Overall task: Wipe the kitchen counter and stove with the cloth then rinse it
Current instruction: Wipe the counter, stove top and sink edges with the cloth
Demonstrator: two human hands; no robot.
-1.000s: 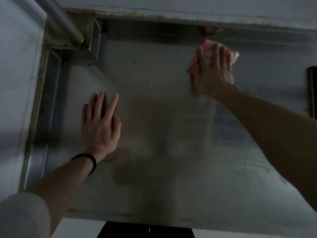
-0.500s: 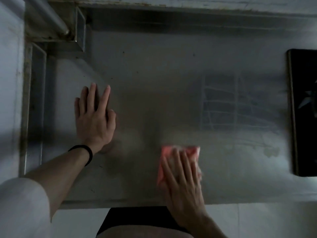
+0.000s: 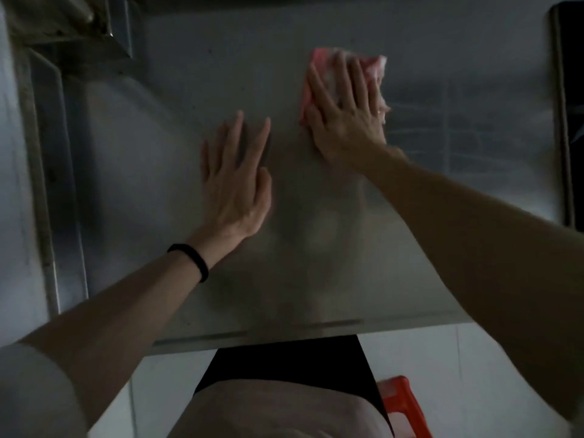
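Note:
A pink and white cloth [image 3: 374,66] lies flat on the stainless steel counter [image 3: 158,159], towards the back at centre right. My right hand [image 3: 343,116] presses down on the cloth with fingers spread, covering most of it. To its left my left hand [image 3: 235,181] rests flat on the bare counter, palm down, fingers apart, holding nothing. A black band is on my left wrist. The dark edge of the stove [image 3: 570,115] shows at the far right.
A raised metal rim and a bracket [image 3: 120,36] run along the counter's left and back-left corner. The counter's front edge [image 3: 284,331] is just before my body. An orange-red plastic object [image 3: 403,404] stands on the floor at lower right.
My right hand has pushed the cloth from the counter's front edge away to the back. The left hand stays flat on the counter.

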